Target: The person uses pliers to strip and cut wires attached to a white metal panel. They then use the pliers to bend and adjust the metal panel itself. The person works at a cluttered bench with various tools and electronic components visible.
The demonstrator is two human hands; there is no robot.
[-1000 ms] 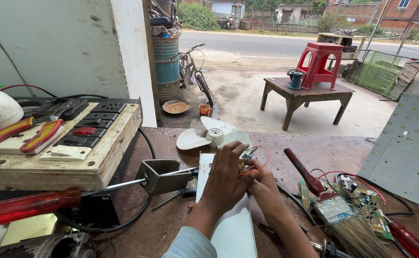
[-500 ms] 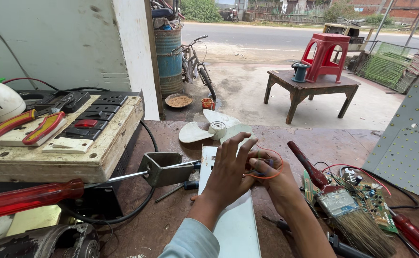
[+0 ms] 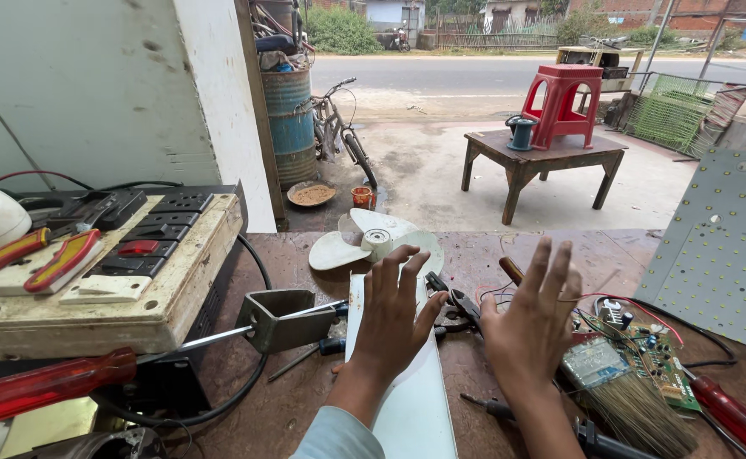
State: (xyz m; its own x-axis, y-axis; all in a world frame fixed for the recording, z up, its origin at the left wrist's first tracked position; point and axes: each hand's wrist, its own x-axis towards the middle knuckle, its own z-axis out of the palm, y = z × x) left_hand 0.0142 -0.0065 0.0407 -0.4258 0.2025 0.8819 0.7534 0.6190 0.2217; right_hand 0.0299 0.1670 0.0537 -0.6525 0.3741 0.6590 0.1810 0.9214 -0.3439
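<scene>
My left hand (image 3: 394, 316) hovers with fingers spread above a long white panel (image 3: 407, 399) that lies on the brown workbench. My right hand (image 3: 533, 321) is raised beside it, fingers also spread, holding nothing. A thin red wire (image 3: 636, 303) loops just right of that hand. Beyond the fingertips sits a white fan blade (image 3: 373, 242). Pliers (image 3: 453, 308) lie between the two hands, and the brown handle of a tool (image 3: 511, 269) pokes out behind my right hand.
A worn switch board box (image 3: 92, 280) with red-handled pliers (image 3: 33, 257) fills the left. A metal bracket (image 3: 277, 319), red screwdrivers (image 3: 45, 387), a green circuit board (image 3: 645, 353) and a brush (image 3: 636, 408) lie about. A perforated grey sheet (image 3: 721, 255) leans at right. A wooden table (image 3: 543, 157) with a red stool (image 3: 564, 102) stands outside.
Both hands were together, fingers closed on a loop of red wire; now they have parted and opened wide, with the wire out of them.
</scene>
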